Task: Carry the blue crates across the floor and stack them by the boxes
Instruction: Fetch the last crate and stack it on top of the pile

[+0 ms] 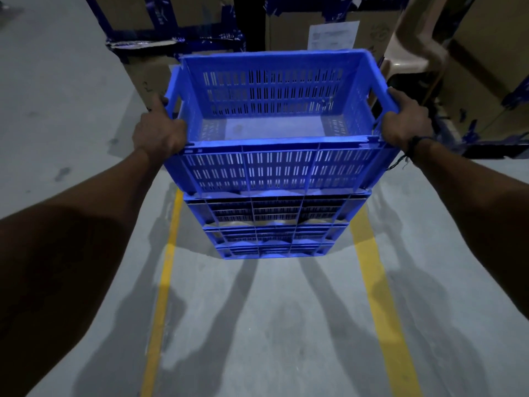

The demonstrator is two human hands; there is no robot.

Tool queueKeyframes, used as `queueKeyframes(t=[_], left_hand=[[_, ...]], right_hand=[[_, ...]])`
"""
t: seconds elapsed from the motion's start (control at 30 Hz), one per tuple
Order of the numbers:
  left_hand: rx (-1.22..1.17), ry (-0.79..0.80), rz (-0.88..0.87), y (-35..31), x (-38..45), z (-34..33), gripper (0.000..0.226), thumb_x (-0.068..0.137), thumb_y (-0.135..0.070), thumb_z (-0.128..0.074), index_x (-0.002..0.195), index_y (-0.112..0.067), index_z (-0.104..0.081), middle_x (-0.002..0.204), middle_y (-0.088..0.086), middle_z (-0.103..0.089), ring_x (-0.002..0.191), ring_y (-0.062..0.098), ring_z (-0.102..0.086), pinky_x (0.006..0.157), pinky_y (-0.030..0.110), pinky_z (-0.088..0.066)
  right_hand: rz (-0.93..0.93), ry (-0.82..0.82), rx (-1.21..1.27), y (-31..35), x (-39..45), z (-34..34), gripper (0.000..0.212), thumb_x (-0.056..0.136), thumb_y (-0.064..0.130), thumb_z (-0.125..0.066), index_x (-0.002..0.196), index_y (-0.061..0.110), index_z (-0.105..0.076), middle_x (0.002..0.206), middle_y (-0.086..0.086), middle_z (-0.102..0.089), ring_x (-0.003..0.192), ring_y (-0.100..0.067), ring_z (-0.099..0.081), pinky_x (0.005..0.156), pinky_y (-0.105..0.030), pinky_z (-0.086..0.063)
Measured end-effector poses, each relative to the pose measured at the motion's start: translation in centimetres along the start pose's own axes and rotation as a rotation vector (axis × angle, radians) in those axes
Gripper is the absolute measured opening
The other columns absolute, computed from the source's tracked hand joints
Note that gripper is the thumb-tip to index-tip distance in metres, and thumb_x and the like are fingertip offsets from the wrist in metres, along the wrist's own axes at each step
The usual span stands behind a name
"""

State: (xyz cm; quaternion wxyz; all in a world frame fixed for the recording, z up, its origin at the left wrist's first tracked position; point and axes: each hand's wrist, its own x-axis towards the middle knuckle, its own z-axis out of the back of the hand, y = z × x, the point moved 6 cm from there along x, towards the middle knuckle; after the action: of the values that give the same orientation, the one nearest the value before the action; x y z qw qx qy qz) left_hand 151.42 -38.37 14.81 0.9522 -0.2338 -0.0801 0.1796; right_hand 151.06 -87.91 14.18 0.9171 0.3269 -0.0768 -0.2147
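- Hands hold the top blue slotted plastic crate: left hand grips its left rim, right hand its right.
- It sits on a stack of blue crates.

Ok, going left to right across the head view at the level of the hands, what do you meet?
Left hand gripping the crate's left handle → top blue crate, empty, on the stack → right hand gripping its right handle → cardboard boxes at far right.
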Motion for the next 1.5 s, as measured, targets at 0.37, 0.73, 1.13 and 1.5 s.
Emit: queueKeyframes(t=[0.37, 0.73, 1.13, 1.5], left_hand=[[-0.044, -0.080, 0.006, 0.2, -0.7, 0.4, 0.055, 0.088, -0.035, -0.054, 0.141, -0.026, -0.047, 0.132, 0.018, -0.059, 0.113, 0.043, -0.061, 0.088, 0.046, -0.048], [-0.063, -0.082, 0.006, 0.5, -0.4, 0.3, 0.058, 0.084, -0.040, -0.055, 0.140, -0.027, -0.047, 0.133, 0.016, -0.058, 0.114, 0.043, -0.060, 0.089, 0.045, -0.048], [-0.063, -0.004, -0.033, 0.2, 0.2, -0.2, 0.068, 0.081, -0.036, -0.058, 0.145, -0.023, -0.038, 0.113, 0.015, -0.068, 0.092, 0.042, -0.064, 0.074, 0.044, -0.049], [0.054, 0.043, -0.024, -0.1, 0.4, -0.7, 0.071, 0.085, -0.040, -0.059, 0.147, -0.021, -0.031, 0.114, 0.019, -0.062, 0.093, 0.044, -0.064, 0.073, 0.043, -0.046]], right_hand=[[0.001, -0.071, 0.104, -0.5, 0.1, -0.5, 0.073, 0.070, 0.042, -0.041, 0.142, 0.048, -0.043, 0.138, -0.003, -0.059, 0.117, -0.032, -0.060, 0.103, -0.046, -0.049], [0.005, -0.075, 0.107, -0.9, 0.2, -0.6, 0.072, 0.070, 0.043, -0.042, 0.142, 0.048, -0.045, 0.138, -0.003, -0.060, 0.117, -0.033, -0.061, 0.105, -0.044, -0.048], [-0.018, -0.029, 0.059, 0.8, -0.9, 0.5, 0.068, 0.076, 0.033, -0.045, 0.141, 0.052, -0.043, 0.133, -0.006, -0.063, 0.113, -0.035, -0.062, 0.099, -0.042, -0.051], [0.076, 0.025, -0.212, 1.7, 0.2, 0.1, 0.073, 0.082, 0.031, -0.052, 0.149, 0.042, -0.025, 0.112, -0.019, -0.063, 0.090, -0.044, -0.061, 0.074, -0.044, -0.048]])
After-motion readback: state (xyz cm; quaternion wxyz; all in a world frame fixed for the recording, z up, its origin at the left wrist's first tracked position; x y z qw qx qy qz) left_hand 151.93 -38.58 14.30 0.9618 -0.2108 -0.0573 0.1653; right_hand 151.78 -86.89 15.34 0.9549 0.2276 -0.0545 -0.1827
